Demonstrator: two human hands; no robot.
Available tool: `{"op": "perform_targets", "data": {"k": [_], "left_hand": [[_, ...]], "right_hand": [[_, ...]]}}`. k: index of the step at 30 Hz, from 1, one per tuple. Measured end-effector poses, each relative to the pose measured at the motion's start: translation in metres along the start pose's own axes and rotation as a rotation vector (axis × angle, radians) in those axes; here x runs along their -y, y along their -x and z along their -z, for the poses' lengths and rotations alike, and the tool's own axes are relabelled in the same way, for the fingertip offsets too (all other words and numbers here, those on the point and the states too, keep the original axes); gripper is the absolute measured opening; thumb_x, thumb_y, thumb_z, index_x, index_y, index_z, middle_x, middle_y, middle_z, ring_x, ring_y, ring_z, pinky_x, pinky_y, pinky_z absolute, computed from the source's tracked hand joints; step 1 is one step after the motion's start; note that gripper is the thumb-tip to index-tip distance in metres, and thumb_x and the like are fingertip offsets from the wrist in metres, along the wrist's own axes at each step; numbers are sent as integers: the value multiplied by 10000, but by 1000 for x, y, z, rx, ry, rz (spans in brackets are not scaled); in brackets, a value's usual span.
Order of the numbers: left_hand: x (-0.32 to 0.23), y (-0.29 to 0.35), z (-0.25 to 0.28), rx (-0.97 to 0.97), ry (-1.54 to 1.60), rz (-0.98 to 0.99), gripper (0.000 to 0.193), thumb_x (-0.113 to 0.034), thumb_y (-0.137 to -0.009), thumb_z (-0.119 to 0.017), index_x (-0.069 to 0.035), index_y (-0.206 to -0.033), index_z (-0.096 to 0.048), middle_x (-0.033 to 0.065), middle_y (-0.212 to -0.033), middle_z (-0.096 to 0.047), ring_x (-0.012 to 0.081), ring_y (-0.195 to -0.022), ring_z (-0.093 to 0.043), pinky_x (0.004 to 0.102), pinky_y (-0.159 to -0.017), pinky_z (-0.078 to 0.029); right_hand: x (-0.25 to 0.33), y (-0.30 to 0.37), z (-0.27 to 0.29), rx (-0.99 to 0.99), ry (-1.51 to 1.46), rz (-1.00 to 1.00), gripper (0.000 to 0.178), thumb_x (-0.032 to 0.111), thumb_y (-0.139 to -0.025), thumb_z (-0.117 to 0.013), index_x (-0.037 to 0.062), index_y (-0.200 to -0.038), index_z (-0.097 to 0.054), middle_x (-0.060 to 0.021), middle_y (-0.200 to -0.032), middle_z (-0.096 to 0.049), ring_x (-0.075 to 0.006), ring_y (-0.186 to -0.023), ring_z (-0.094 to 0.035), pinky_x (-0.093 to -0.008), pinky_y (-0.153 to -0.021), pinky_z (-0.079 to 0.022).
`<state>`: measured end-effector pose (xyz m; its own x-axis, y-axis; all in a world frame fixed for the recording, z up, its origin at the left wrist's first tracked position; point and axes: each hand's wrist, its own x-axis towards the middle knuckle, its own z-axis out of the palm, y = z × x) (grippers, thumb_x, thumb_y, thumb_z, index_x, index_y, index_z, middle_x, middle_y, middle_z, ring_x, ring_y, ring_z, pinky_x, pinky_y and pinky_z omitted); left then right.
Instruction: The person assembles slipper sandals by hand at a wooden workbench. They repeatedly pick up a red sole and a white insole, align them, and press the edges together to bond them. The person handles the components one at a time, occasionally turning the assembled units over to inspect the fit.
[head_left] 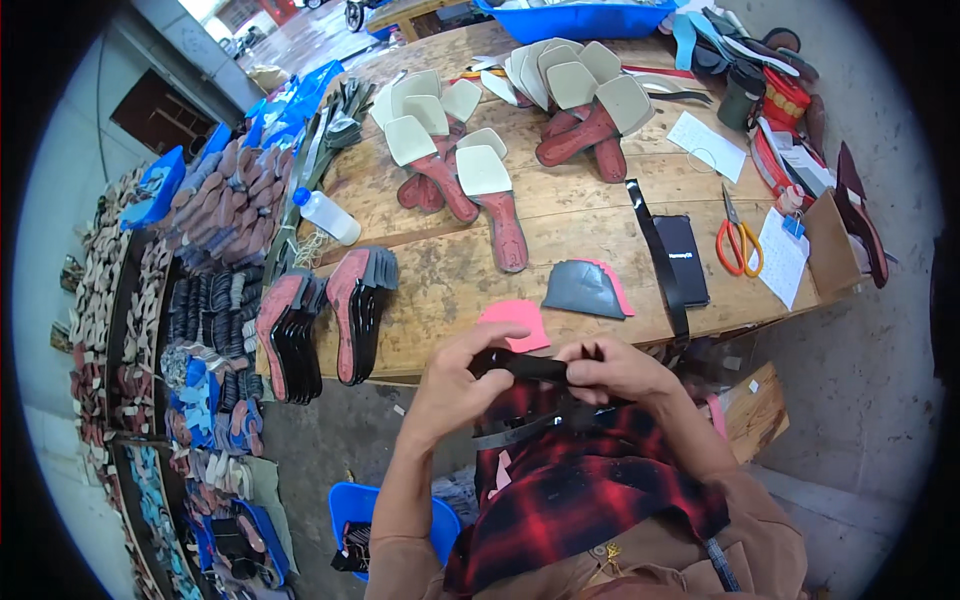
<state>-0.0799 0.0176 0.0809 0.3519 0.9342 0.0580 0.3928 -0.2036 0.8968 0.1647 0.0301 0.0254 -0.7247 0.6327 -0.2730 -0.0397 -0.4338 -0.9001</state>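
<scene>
Close by tbl edge, hands hold blk strip.

Strip is black, lap cloth red-and-black plaid, counter brown wood grain with darker blotches, insoles red with cream ends, rounded flat piece plain pink, scissors orange and yellow at the handles, bottle white with blue cap, basin bright blue.

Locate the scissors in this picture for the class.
In the head view, the scissors lie on the right side of the wooden table, between the black rectangular object and a white sheet.
</scene>
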Motion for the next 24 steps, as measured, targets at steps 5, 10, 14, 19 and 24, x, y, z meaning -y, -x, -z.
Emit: {"op": "perform_targets", "data": {"k": [5, 10, 14, 19, 24], "left_hand": [[0, 8, -2, 399, 76, 206, 419, -129, -752, -758, -72, -1157, -669, -10, -943, -634, 72, -830, -567, 222, -694, -444], [27, 0, -12, 246, 297, 374, 277, -223, -948, -619, -10, -1120, -662, -5, -801, -642, 70, -663, -572, 219, -620, -461], [46, -6, -69, 491, 627, 381, 468, -415, -1000, -510, 9, -1155, -633, 81, -987, -701, 129, -816, -650, 257, -741, -517], [39, -26, -162, 264, 1261, 420, 535, -425, -1008, -479, 1, -1332, -501, 143, -1200, -633, 236, -1179, -573, 384, -1032, -432], [43, -47, -159, -20, 1358, 387, 245, -110, -953, -618, -25, -1179, -580, 100, -986, -664, 177, -838, -643, 348, -789, -562]], "right_hand": [[3, 48, 11, -406, 28, -19, 107, 148, -841, -724, 63, -862, -662, 48, -617, -530, -31, -511, -448, -197, -459, -316], [-26, 77, 48, -579, -59, 100, 174, 237, -918, -666, 65, -905, -650, 54, -565, -515, -13, -436, -401, -179, -407, -277], [-28, 85, 35, -589, -120, 104, 296, 230, -955, -619, 11, -1153, -631, -1, -617, -604, -25, -427, -454, -167, -400, -319], [-39, 92, 14, -449, -270, 65, 334, 181, -974, -585, -16, -1244, -569, -45, -677, -642, -76, -461, -536, -189, -429, -417], [-78, 113, 26, -503, -72, -61, 217, 249, -943, -645, 54, -859, -599, -19, -614, -621, -66, -468, -535, -214, -436, -415]]}}
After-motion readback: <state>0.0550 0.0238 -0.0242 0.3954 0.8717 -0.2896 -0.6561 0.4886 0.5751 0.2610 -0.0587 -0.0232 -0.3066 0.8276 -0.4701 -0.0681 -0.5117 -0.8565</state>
